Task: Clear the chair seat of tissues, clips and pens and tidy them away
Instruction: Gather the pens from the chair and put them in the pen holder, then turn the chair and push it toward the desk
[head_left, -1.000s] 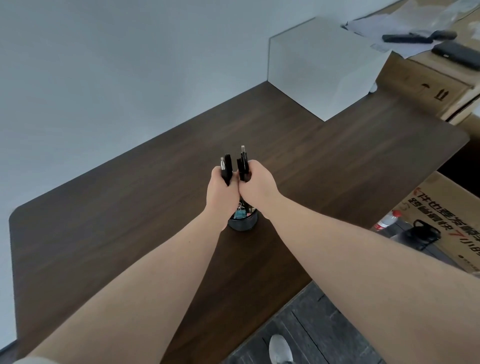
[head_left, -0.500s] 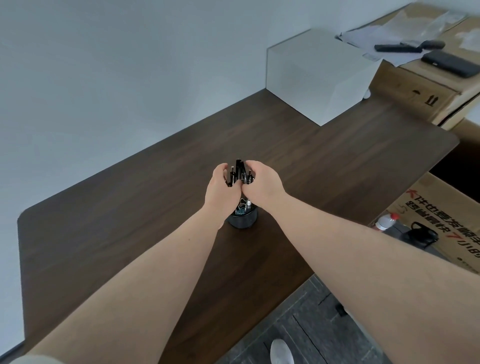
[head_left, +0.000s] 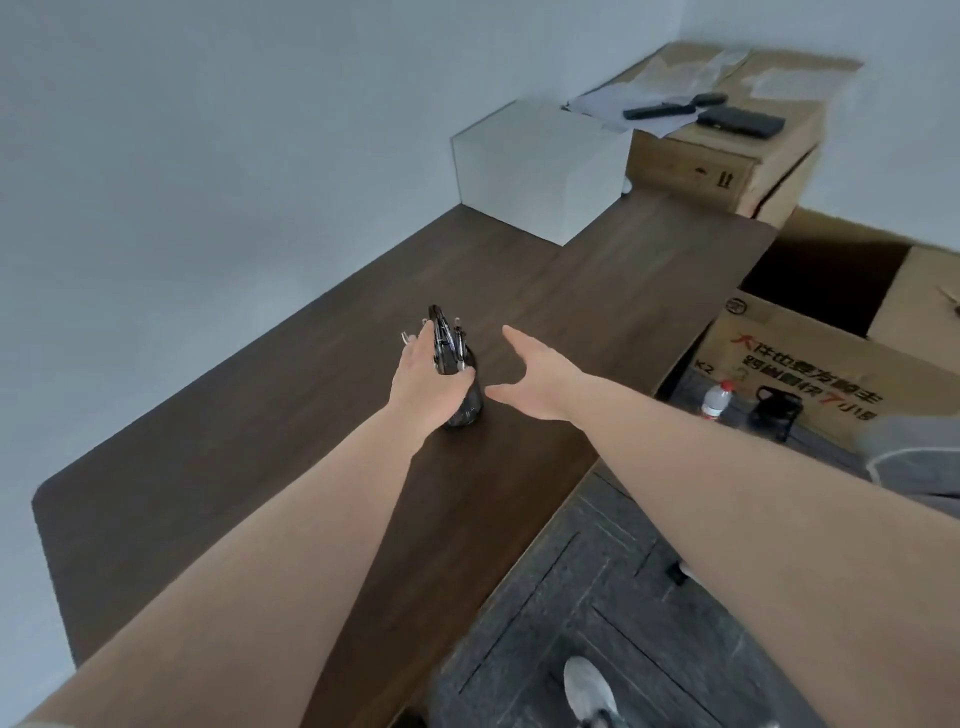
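While the person leans over the dark wooden table (head_left: 234, 467), both bare arms reach toward a small black pen holder (head_left: 466, 402) that stands upright near the middle of the tabletop. Several black pens (head_left: 445, 340) stick up out of this holder. The left hand (head_left: 426, 379) lies against the left side of the holder, fingers stretched and loose beside the pens, gripping nothing. The right hand (head_left: 540, 376) hovers just right of the holder, spread, palm turned to it, apart from it. A white box (head_left: 540, 171) sits at the table's far end.
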